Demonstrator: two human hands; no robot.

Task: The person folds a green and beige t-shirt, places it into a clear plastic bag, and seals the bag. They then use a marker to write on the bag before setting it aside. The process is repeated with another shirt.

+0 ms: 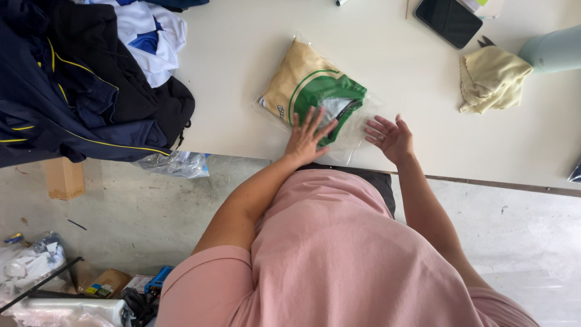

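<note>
White table [254,79] fills the upper view, above a grey concrete floor [139,212]. On its left end lies a heap of dark navy and black garments [72,91] with yellow piping, touching a white and blue shirt [151,33]. Near the table's front edge lies a clear plastic bag [305,91] holding a folded tan and green garment. A pale yellow cloth [491,79] sits at the right, a dark phone [449,21] beyond it. The left hand [307,136] presses flat, fingers spread, on the bag's near end; the right hand [390,138] is open, palm up, just beside the bag's open edge
</note>
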